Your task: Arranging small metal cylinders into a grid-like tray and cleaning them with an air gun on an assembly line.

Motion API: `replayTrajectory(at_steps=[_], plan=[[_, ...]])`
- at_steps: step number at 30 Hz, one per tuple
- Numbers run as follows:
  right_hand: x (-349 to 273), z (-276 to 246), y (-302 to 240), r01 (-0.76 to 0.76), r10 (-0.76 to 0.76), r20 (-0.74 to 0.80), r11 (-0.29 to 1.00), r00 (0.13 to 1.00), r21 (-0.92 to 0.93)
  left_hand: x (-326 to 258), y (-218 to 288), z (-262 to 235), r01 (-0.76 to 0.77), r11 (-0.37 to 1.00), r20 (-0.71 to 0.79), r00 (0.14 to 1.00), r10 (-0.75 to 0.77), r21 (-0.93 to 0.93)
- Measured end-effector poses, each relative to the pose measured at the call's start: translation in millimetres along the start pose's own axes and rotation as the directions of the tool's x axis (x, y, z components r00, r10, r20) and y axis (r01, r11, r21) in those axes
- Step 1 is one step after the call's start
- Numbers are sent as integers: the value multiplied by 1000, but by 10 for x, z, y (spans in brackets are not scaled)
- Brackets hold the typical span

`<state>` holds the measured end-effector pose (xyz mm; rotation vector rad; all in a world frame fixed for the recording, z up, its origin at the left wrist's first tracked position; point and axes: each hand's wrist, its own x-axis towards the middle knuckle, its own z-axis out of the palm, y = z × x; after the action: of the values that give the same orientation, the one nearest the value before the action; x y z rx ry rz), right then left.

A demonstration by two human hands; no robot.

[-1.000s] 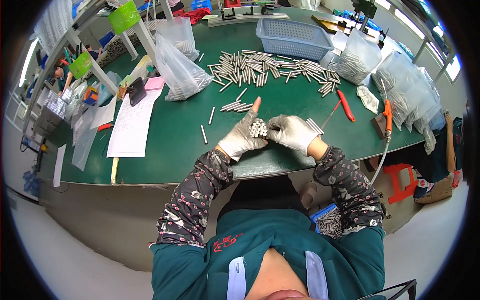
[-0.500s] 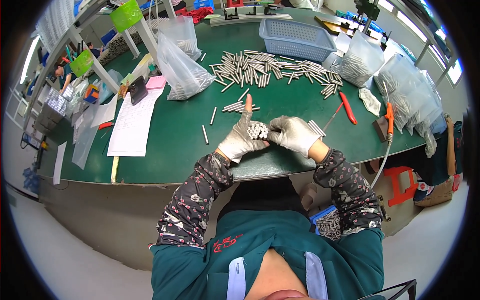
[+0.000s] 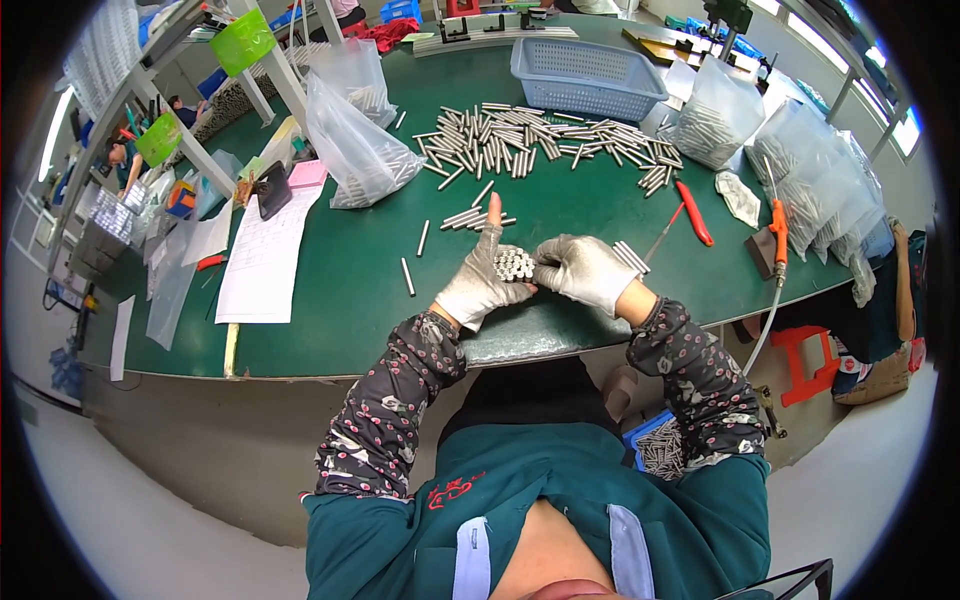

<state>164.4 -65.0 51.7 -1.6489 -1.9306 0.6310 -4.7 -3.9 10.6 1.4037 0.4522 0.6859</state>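
Head view. Clear plastic bags of metal pins stand at the table's left rear; more bulging clear bags line the right edge. Green tags hang from the white rack at far left. White paper sheets lie flat on the green table, a pink slip at their top corner.

Loose metal pins lie heaped across the table's middle rear; a few single pins lie nearer the hands. Red-handled tool and orange-handled tool rest to the right, well apart from the hands.

Blue mesh basket stands at the rear; contents cannot be told. A small blue box of pins sits below the table edge by the right elbow.

Left hand, gloved, index finger extended, cups a bundle of pins. Right hand, gloved, curls against the bundle's other side. The bundle sits between both hands, at the table's near edge.
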Motion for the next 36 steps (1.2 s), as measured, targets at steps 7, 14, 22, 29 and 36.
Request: replayTrajectory(at_steps=[7,14,22,29,36], plan=[[20,-9,8,-17,17,24,1000,1000,23,8,55,22,56,998,-6,998,-56,-33],[46,9,55,-19,19,3,999,1000,27,35,25,16,73,994,-10,997,-74,-78],[51,1,55,-26,25,20,998,999,55,52,-17,5,29,999,-7,1000,-30,-32],[26,29,74,-26,25,11,996,1000,88,41,-56,11,-27,1000,-5,1000,27,10],[-30,36,58,12,-4,-122,998,993,63,24,-26,9,-37,993,11,999,36,111]])
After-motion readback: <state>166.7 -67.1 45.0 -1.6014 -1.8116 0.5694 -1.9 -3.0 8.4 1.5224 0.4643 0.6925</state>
